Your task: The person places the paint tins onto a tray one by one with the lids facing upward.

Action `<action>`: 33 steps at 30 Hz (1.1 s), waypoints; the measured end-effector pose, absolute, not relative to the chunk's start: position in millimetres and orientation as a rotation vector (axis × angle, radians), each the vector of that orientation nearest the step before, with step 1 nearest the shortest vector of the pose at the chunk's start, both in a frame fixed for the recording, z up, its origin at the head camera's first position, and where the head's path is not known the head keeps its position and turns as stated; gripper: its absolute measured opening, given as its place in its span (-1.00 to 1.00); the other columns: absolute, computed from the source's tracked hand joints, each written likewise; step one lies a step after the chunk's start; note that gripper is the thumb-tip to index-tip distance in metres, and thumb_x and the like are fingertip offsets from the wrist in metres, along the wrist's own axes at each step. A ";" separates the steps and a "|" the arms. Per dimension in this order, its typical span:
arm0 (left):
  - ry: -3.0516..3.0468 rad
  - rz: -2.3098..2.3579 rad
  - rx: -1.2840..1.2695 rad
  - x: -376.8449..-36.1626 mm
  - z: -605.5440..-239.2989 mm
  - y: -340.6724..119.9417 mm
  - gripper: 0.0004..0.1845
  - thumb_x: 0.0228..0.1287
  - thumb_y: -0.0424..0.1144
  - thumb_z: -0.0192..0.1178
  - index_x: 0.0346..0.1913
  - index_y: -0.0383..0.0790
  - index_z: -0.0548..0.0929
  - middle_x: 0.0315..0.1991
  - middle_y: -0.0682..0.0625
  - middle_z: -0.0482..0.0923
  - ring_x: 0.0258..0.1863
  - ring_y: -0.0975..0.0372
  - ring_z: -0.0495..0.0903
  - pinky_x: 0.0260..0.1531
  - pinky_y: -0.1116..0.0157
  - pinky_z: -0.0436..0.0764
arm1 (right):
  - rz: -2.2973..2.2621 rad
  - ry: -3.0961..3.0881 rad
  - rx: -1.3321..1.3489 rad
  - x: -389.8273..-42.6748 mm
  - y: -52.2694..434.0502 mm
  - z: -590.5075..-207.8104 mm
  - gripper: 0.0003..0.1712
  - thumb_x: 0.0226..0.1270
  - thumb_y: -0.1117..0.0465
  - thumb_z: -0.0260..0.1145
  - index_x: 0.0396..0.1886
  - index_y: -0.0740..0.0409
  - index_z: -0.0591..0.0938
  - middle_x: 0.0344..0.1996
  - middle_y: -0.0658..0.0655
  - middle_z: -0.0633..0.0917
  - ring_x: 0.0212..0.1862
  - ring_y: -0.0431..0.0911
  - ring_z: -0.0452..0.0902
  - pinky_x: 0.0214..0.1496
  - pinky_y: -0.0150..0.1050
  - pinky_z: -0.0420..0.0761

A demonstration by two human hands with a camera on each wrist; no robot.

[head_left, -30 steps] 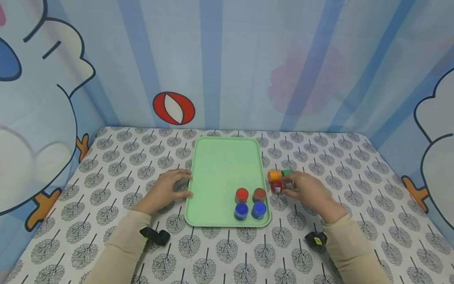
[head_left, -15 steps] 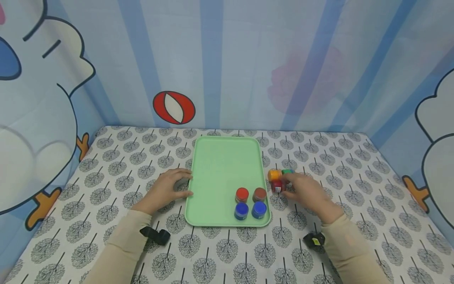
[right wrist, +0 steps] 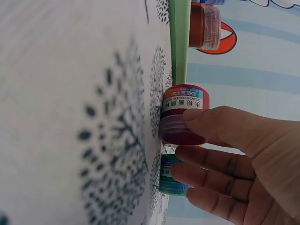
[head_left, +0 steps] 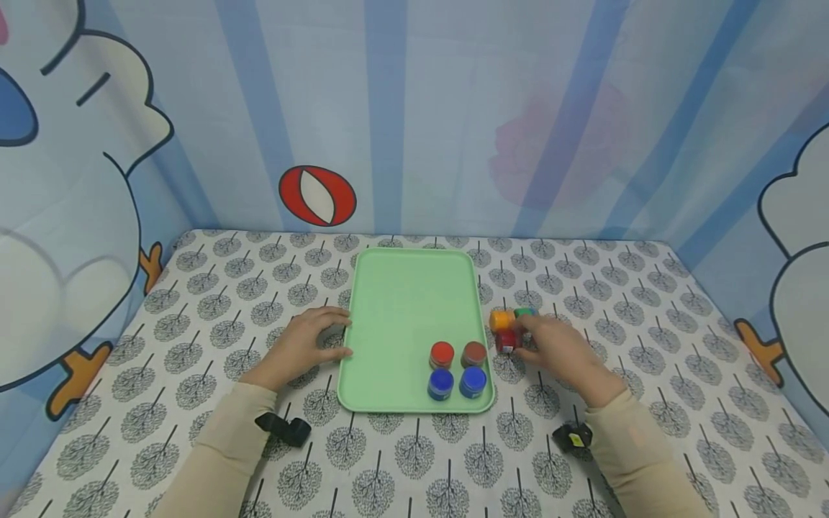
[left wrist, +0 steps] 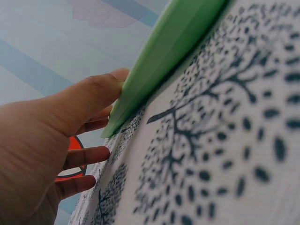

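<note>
A dark red jar of gouache paint (right wrist: 183, 98) lies on its side just right of the green tray (head_left: 408, 288). My right hand (head_left: 560, 352) pinches it at the lid end, with the thumb across its near side; the index fingertip is mostly hidden behind it. The other fingers of that hand are near a green-lidded jar (right wrist: 172, 176). An orange jar (head_left: 501, 321) touches or nearly touches the dark red one. At the tray's left rim, my left hand (head_left: 301, 344) rests thumb and fingertips against the edge, fingers loosely extended.
In the tray's near right corner stand a red-lidded jar (head_left: 442, 354), a brown-red jar (head_left: 474, 353) and two blue-lidded jars (head_left: 440, 384), all upright. A tree-patterned cloth (head_left: 414, 460) covers the table. A printed curtain (head_left: 440, 115) hangs behind it.
My right hand has shifted slightly left and its fingers have closed in on the dark red jar. The left hand and the tray stay where they were.
</note>
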State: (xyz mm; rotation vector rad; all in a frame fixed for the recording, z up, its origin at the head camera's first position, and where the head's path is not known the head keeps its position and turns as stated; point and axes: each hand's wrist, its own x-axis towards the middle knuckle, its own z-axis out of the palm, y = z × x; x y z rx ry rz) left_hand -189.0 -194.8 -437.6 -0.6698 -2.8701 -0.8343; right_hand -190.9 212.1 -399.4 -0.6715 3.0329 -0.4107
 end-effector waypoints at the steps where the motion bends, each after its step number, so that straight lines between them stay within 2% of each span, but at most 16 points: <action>1: -2.871 -0.834 -0.669 -189.1 -437.5 -194.9 -0.45 0.04 -0.07 0.43 0.12 -0.20 0.60 0.27 -0.11 0.48 0.30 -0.04 0.41 0.37 -0.06 0.34 | -0.415 3.033 -0.673 -190.8 212.1 -399.3 -0.57 0.12 0.17 0.45 0.00 0.16 0.61 -0.24 0.08 0.72 -0.24 -0.05 0.64 -0.16 -0.11 0.70; 7: -2.872 -0.835 -0.667 -189.5 -436.6 -194.8 -0.44 0.04 -0.06 0.42 0.12 -0.19 0.60 0.27 -0.11 0.48 0.30 -0.05 0.40 0.37 -0.07 0.33 | -0.435 3.028 -0.686 -190.2 212.3 -399.8 -0.60 0.10 0.19 0.46 -0.04 0.16 0.61 -0.26 0.08 0.72 -0.27 -0.08 0.64 -0.18 -0.14 0.70; 16: -2.877 -0.834 -0.665 -189.7 -438.9 -195.4 -0.45 0.05 -0.05 0.42 0.12 -0.18 0.60 0.27 -0.10 0.48 0.30 -0.04 0.40 0.37 -0.07 0.34 | -0.482 2.969 -0.668 -190.3 212.6 -399.7 -0.55 0.13 0.17 0.44 0.03 0.19 0.63 -0.19 0.08 0.72 -0.17 -0.06 0.64 -0.06 -0.09 0.69; 26: -2.870 -0.842 -0.660 -189.3 -439.6 -195.2 -0.45 0.05 -0.06 0.42 0.12 -0.17 0.60 0.27 -0.10 0.48 0.31 -0.04 0.40 0.38 -0.08 0.32 | -0.462 2.991 -0.678 -188.7 212.8 -398.1 -0.54 0.12 0.13 0.44 0.01 0.22 0.61 -0.24 0.05 0.67 -0.19 -0.07 0.60 -0.09 -0.11 0.68; 33: -2.870 -0.834 -0.661 -189.5 -440.2 -195.5 -0.46 0.04 -0.05 0.42 0.11 -0.17 0.61 0.27 -0.10 0.48 0.31 -0.04 0.40 0.38 -0.08 0.32 | -0.496 2.992 -0.674 -186.9 212.6 -395.5 -0.58 0.12 0.15 0.43 -0.03 0.19 0.61 -0.26 0.03 0.61 -0.21 -0.11 0.57 -0.15 -0.19 0.68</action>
